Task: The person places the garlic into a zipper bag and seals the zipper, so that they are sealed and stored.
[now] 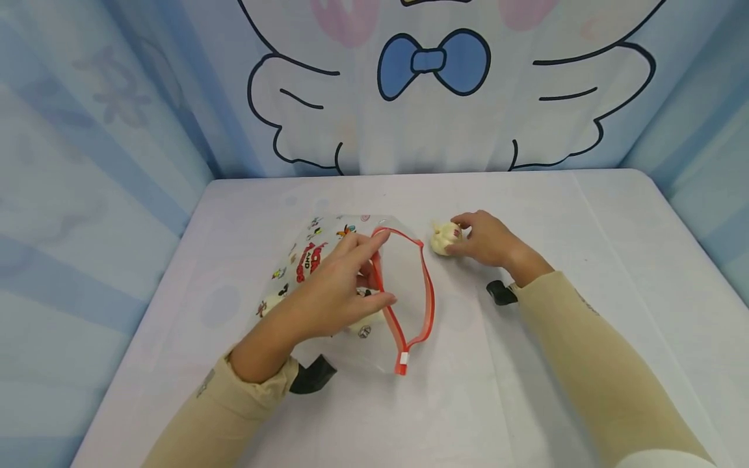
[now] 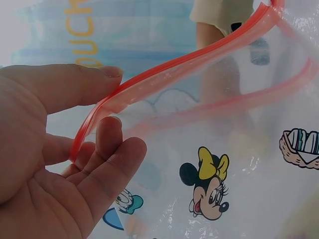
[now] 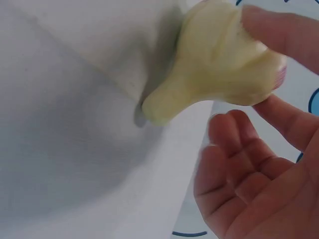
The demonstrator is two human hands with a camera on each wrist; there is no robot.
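A clear zip bag (image 1: 316, 250) printed with cartoon figures lies on the table, its red-edged mouth (image 1: 432, 296) spread apart and facing right. My left hand (image 1: 333, 289) holds the near side of that mouth, thumb and fingers at the red zip strip (image 2: 164, 67). Through the plastic a pale yellow shape (image 1: 365, 322) shows below my left hand, partly covered. Just right of the bag, my right hand (image 1: 488, 239) pinches a garlic bulb (image 1: 445, 238) between thumb and finger. In the right wrist view the bulb (image 3: 214, 59) has its stem pointing down toward the tabletop; the other fingers are bent below it.
A white cloth covers the table (image 1: 544, 390). Behind it hangs a curtain (image 1: 433, 130) with a cartoon drawing and a blue bow. Blue and white curtains (image 1: 76, 214) stand at both sides. Black straps (image 1: 313, 375) stick out at both wrists.
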